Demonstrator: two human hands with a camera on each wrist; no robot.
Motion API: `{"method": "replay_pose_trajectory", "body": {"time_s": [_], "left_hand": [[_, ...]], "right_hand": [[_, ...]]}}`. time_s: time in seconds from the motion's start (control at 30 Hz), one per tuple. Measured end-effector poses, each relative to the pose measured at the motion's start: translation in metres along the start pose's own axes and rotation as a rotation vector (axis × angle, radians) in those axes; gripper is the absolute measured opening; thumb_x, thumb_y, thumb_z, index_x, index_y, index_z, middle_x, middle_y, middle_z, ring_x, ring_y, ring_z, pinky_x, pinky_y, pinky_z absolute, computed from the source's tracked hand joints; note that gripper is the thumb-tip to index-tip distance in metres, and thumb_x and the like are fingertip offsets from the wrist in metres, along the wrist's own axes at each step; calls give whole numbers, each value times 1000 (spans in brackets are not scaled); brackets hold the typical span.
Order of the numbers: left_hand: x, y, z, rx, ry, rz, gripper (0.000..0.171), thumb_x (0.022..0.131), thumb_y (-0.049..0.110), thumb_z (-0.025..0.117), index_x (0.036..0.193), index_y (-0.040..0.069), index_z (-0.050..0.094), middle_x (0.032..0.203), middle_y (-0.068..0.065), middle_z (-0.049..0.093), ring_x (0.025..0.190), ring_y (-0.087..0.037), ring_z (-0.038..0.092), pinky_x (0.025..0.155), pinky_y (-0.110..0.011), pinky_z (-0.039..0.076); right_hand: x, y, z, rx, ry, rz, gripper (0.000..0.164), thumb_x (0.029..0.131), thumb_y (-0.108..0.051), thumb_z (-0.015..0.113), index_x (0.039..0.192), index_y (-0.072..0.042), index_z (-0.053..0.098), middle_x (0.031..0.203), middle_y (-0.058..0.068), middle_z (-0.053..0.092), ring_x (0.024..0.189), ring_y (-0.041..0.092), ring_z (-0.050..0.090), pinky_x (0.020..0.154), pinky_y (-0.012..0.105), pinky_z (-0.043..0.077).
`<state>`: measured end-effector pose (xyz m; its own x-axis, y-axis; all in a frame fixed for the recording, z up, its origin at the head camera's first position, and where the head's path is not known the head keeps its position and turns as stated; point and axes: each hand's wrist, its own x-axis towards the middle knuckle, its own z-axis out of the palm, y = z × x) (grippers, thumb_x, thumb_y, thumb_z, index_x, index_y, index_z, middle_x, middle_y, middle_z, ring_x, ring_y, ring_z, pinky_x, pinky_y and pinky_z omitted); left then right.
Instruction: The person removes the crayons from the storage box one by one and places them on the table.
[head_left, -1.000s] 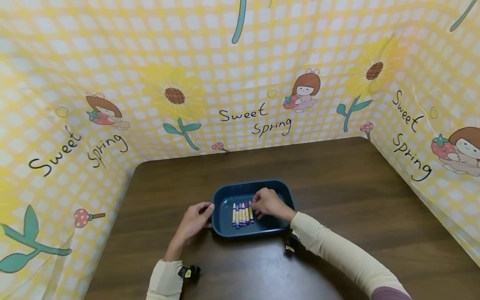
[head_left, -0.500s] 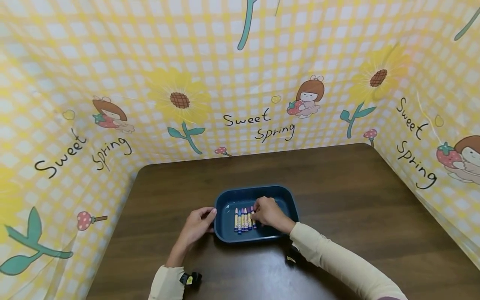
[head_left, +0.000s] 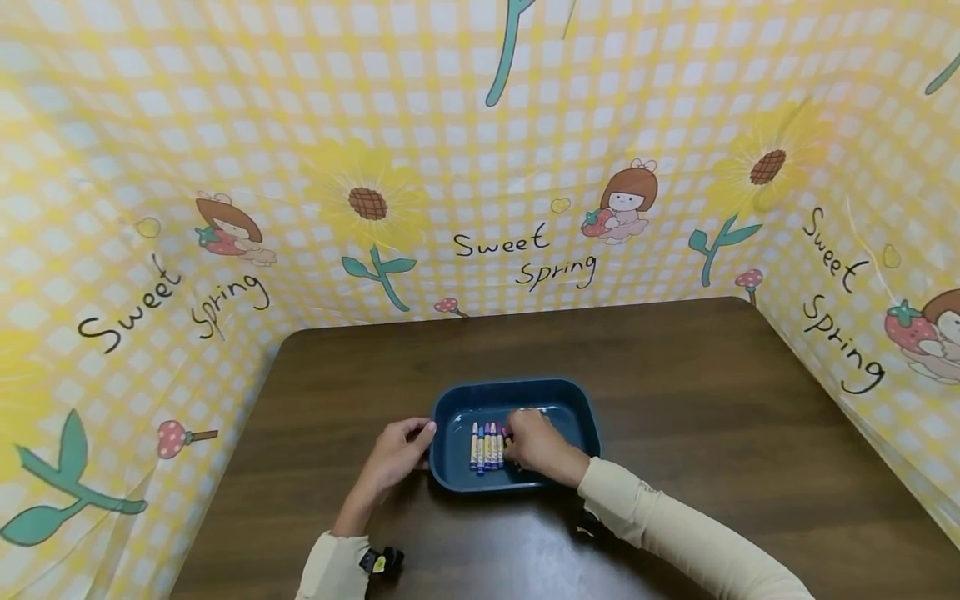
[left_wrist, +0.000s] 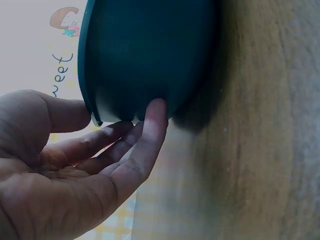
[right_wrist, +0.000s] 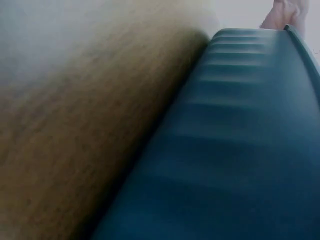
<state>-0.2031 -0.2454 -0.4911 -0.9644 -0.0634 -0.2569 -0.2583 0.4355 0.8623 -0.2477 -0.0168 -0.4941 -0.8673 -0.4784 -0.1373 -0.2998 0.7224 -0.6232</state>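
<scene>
Crayons point(head_left: 487, 448), head view: lay in the tray point(head_left: 454, 454), seemingly light, snappable; I favoured mid-wrapper. Right hand point(head_left: 538, 443) pinching one? Couldn't tell!
Left hand point(left_wrist: 75, 175), left wrist view: pinched the tray, thumb at rim point(left_wrist: 81, 70).
Wall point(right_wrist: 225, 150), right wrist view: probably stiff, slippery.

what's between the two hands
The dark blue rectangular tray: its left wall, a bare strip of floor, then slim yellow-wrapped crayons; the head view shows it.
</scene>
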Motion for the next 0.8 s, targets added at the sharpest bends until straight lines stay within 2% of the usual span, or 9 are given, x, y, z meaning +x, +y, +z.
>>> {"method": "replay_pose_trajectory", "body": {"time_s": [0.23,0.5,0.8], "left_hand": [[0,-2,3,-5,15,-11,42,95,35,50,124,6,56,114,-15,60,81,-17,61,69,-31,57],[-2,0,4,17,24,0,41,96,31,50,124,3,55,112,-15,61,79,-16,61,69,-32,57],[-2,4,5,39,37,-9,40,96,30,49,125,3,55,115,-15,60,82,-16,61,70,-31,57]], "right_hand": [[-3,-1,-1,21,-13,14,9,84,-7,65,90,0,65,72,2,59,48,10,56,42,20,47],[-3,2,-3,9,25,97,6,80,-10,69,81,-4,69,67,1,59,47,9,55,41,21,46],[-10,10,-16,83,62,88,9,78,-10,69,85,-5,71,75,3,64,51,9,56,42,20,47]]}}
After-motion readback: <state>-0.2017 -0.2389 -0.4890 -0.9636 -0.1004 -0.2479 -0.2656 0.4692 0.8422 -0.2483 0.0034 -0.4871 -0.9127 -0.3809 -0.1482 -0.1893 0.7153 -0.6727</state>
